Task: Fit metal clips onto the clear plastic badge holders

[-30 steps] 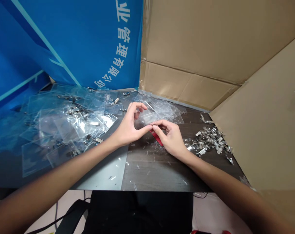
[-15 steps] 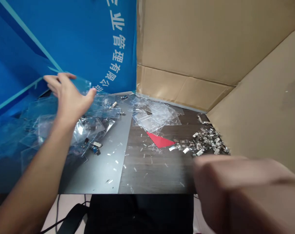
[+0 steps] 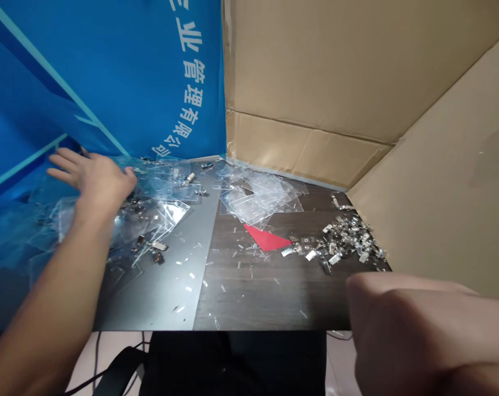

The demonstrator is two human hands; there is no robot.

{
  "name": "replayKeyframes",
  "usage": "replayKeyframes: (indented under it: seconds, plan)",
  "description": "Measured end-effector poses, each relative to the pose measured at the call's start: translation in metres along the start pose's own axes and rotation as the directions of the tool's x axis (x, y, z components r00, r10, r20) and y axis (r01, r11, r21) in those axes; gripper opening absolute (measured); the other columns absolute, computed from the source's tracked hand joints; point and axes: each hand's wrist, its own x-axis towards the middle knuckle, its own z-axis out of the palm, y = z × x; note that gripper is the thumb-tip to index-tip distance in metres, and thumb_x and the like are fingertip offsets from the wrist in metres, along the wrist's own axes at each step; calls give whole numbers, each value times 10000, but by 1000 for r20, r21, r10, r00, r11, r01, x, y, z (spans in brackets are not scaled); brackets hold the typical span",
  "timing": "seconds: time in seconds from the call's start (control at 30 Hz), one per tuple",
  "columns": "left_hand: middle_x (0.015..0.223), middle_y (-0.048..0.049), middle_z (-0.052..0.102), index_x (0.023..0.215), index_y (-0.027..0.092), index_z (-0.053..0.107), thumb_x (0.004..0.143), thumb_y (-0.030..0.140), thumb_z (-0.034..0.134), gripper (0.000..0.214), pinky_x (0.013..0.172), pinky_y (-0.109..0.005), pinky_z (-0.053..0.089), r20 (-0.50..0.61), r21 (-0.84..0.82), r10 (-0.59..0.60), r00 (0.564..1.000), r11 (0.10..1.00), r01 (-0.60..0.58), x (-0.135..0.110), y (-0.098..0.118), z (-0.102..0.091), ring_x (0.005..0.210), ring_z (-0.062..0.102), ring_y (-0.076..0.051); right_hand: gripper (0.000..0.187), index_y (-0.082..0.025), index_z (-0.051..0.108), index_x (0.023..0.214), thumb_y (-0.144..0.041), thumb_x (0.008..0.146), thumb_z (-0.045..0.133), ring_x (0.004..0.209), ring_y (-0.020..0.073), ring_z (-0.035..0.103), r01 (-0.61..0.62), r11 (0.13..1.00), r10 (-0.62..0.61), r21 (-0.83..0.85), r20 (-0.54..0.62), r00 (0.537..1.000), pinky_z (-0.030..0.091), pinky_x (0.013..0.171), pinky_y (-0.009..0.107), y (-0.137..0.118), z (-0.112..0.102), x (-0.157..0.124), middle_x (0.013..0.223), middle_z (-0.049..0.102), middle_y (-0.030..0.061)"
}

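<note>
Resting left hand on plastic sleeves

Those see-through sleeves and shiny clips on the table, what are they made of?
The sleeves look like thin, clear, glossy plastic: you can see the table through them, and they catch the light. The clips look like bright metal, maybe steel, because they shine silvery.

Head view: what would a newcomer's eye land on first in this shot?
The blue banner with white Chinese characters fills the upper left, beside tan cardboard at upper right. On the dark tabletop, a red piece stands out near the centre, between clear plastic sleeves and a heap of small metal clips. The left hand spreads over a second pile of sleeves, while the right hand looms large at lower right.
</note>
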Motion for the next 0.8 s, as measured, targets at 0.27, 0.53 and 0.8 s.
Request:
replayKeyframes:
  seconds: [0.27,0.53,0.8]
  plan:
    - [1396,-215,730,1366,111,750,1093,460,480,518,1256,-556,470,206,-392,886,416,464,-794,-53,42,-2,1359,653,-375,402,-304,683,735,-617,941,830,565,182,504,51,995,-58,-88,-80,995,426,466,315,15,17,-3,676,527,12]
    - [1597,-278,600,1452,110,681,1064,494,475,583,1290,-622,424,331,-474,919,216,360,-803,-95,46,52,1538,501,-446,350,-173,755,934,-238,1124,468,840,242,710,-567,493,507,-660,-312,804,545,802,345,156,-20,43,910,758,120]
    - [1184,-197,686,996,200,603,1041,585,584,388,1049,-535,512,356,-458,891,282,430,-778,-105,56,52,1118,618,-379,496,-52,669,1527,-330,1129,568,1492,452,586,-804,-134,688,-580,-638,345,553,1152,528,269,-64,45,1593,549,351]
